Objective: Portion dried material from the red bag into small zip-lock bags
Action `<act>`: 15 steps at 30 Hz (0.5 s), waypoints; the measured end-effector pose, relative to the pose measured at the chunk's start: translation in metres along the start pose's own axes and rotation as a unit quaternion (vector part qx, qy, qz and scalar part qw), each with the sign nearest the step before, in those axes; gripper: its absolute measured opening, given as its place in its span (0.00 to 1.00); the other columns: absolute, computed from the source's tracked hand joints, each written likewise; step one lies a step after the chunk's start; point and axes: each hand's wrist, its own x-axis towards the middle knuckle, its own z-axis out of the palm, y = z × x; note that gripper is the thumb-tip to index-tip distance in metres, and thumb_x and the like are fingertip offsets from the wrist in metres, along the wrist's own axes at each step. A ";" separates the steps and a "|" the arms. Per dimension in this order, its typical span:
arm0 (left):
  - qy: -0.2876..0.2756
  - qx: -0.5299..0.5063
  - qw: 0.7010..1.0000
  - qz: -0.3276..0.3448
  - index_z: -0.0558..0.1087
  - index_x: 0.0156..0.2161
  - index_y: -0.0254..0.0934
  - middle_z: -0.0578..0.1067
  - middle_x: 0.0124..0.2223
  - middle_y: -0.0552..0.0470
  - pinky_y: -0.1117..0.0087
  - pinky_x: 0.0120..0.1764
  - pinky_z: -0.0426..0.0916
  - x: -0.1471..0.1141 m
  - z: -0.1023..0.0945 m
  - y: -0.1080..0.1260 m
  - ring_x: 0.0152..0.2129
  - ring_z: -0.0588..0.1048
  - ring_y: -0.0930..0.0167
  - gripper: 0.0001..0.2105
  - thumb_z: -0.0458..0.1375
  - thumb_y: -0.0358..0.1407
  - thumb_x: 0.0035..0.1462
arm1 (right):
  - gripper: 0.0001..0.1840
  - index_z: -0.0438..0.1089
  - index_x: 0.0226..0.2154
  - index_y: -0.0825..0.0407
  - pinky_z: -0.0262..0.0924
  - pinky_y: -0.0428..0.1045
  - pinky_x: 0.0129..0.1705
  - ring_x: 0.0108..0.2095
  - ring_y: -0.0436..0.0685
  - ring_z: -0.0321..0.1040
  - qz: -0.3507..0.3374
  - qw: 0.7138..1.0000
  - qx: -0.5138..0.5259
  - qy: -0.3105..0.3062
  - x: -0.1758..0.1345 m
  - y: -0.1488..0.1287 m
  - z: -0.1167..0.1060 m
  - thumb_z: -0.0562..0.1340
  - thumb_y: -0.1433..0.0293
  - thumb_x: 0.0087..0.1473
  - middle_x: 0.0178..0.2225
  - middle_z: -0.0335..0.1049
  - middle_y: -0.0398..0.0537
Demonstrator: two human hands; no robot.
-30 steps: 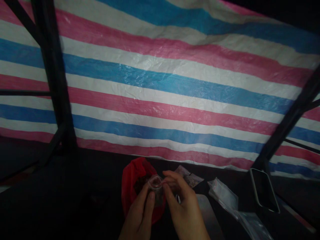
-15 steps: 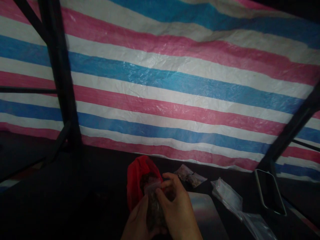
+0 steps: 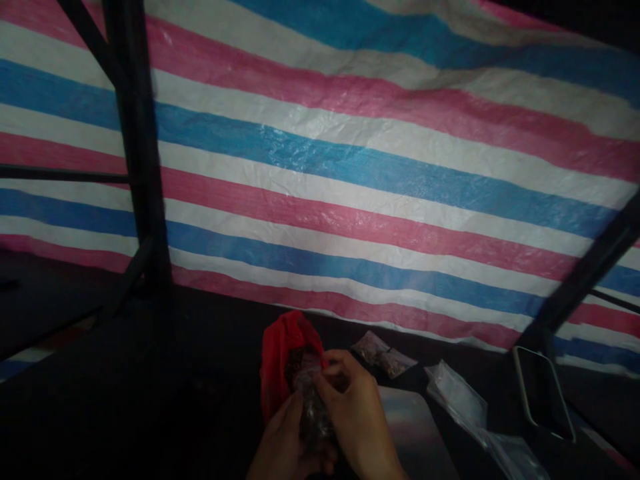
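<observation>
Both hands hold a small clear zip bag (image 3: 315, 415) with dark contents, low in the middle of the view. My left hand (image 3: 281, 437) is closed around its left side and lower part. At its upper right edge, my right hand (image 3: 356, 410) pinches the bag near the opening with thumb and fingers. Just behind the bag sits an open red bag (image 3: 276, 360) with dark brown bits inside; what these are is too dim to tell. My right fingertips are close to the red bag's rim.
Filled small zip bags (image 3: 384, 353) lie behind my right hand. A silvery flat plate (image 3: 413, 427) is beside that hand. Farther right are flat clear zip bags (image 3: 457, 393) and a phone (image 3: 544, 393). Dark frame posts (image 3: 143, 147) and a striped plastic sheet (image 3: 350, 187) stand behind the black table (image 3: 210, 333).
The view has shifted slightly, so things sit a little farther right. The top of the clear bag looks more bunched between my fingers. Both hands keep hold of it.
</observation>
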 end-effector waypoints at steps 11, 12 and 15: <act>0.077 0.304 0.920 0.236 0.78 0.58 0.46 0.79 0.63 0.47 0.56 0.63 0.71 -0.019 -0.005 0.023 0.62 0.76 0.57 0.20 0.56 0.45 0.65 | 0.30 0.77 0.47 0.49 0.72 0.55 0.50 0.43 0.62 0.81 0.016 0.979 0.195 -0.057 -0.011 -0.003 -0.011 0.75 0.49 0.48 0.40 0.85 0.50; 0.077 0.319 0.910 0.252 0.76 0.61 0.45 0.75 0.66 0.47 0.54 0.66 0.66 -0.019 -0.004 0.024 0.65 0.72 0.58 0.22 0.53 0.45 0.67 | 0.29 0.78 0.46 0.49 0.72 0.55 0.51 0.42 0.61 0.81 0.012 0.976 0.207 -0.064 -0.011 -0.004 -0.013 0.75 0.48 0.48 0.40 0.85 0.49; 0.088 0.355 0.888 0.280 0.72 0.66 0.44 0.72 0.70 0.47 0.48 0.70 0.59 -0.013 -0.001 0.025 0.68 0.68 0.59 0.25 0.46 0.46 0.71 | 0.25 0.79 0.37 0.49 0.72 0.52 0.47 0.39 0.59 0.80 -0.006 0.974 0.214 -0.070 -0.009 -0.006 -0.020 0.75 0.47 0.48 0.36 0.84 0.48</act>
